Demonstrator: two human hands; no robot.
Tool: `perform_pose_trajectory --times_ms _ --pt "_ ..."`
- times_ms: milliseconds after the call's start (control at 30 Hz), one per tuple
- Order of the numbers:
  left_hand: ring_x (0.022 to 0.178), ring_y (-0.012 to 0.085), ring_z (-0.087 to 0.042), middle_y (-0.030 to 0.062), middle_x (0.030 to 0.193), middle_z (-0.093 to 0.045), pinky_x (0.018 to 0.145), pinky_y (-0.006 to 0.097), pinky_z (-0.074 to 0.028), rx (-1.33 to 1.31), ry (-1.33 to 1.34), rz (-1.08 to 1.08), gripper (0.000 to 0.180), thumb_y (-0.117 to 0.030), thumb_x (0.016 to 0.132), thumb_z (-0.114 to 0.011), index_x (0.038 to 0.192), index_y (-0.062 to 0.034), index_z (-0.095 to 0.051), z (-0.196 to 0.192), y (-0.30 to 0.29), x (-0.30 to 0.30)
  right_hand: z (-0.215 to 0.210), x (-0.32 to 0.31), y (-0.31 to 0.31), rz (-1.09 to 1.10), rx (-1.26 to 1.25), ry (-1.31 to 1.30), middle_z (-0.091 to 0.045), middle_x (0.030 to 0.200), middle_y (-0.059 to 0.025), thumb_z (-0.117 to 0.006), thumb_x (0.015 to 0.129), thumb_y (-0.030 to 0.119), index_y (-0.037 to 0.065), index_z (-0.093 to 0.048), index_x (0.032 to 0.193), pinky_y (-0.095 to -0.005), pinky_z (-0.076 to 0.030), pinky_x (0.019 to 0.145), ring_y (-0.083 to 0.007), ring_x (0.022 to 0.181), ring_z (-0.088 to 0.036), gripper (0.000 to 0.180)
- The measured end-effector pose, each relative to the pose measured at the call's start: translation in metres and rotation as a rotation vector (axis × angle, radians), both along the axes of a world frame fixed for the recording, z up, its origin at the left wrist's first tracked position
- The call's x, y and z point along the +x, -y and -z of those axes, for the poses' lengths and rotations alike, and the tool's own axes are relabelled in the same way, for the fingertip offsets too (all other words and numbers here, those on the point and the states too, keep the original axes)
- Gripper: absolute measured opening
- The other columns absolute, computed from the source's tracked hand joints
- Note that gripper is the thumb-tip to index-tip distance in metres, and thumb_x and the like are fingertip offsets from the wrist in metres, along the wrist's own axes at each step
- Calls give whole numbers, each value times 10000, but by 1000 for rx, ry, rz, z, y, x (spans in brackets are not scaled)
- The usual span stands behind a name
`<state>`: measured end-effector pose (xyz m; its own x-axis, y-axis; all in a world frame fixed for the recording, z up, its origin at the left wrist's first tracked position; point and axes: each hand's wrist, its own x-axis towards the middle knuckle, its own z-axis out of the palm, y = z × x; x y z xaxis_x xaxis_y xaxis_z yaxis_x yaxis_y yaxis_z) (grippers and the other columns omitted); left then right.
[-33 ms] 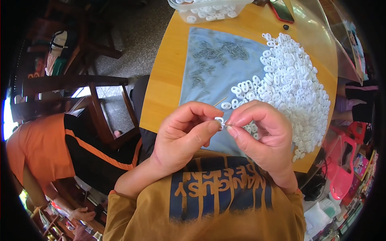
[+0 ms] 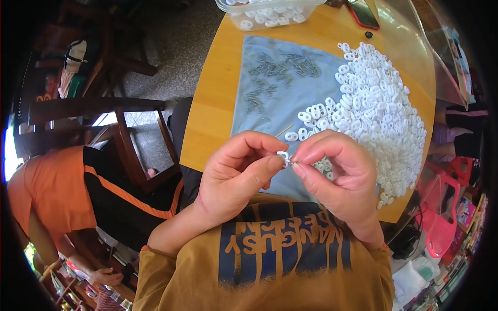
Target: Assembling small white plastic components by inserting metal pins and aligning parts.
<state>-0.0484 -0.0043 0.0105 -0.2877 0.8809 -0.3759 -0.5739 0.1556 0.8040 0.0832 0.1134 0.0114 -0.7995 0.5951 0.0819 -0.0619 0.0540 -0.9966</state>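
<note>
My left hand [image 2: 228, 179] pinches a small white plastic two-holed piece [image 2: 283, 154] between thumb and forefinger. Close against it, my right hand [image 2: 345, 163] grips a tiny thin metal piece [image 2: 294, 163], ridged like a spring or screw, by its fingertips. Whether the metal sits inside the white piece is hidden by the fingers. Both hands are above the near part of a blue cloth [image 2: 249, 116]. Many more white two-holed pieces [image 2: 376, 103] lie heaped to the right, and small dark metal pieces [image 2: 282, 67] are scattered over the cloth's far part.
Just beyond my hands lies a thin wooden stick [image 2: 285, 130]. A clear plastic tub [image 2: 249, 20] of white pieces stands at the wooden table's [image 2: 212, 103] far edge, with a phone [image 2: 363, 14] to its right. A person in orange [image 2: 52, 186] is at left, beside a wooden chair [image 2: 127, 147].
</note>
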Motion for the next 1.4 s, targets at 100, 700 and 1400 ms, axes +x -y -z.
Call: perform_pose_trajectory --times_ms 100,700,1400 --pt "649 10 -470 -33 811 -551 555 145 -384 8 -16 12 170 -36 842 -571 1011 -37 -562 2 -1 1 0 0 0 28 78 6 -606 775 -75 -613 679 -79 30 -552 786 -270 -468 630 -194 706 -594 165" --pt "641 55 -489 21 785 -522 574 181 -396 40 -461 32 159 36 807 -572 963 5 -579 3 -4 10 -2 8 -3 38 457 26 -589 739 -76 -626 615 -92 54 -556 775 -314 -454 564 -235 658 -575 228" --pt "637 140 -518 55 760 -570 563 238 -413 153 -584 60 192 52 780 -588 956 -25 -599 0 -1 14 -5 20 0 46 452 -44 -614 776 -90 -645 569 -105 37 -584 779 -291 -461 550 -227 655 -592 260"
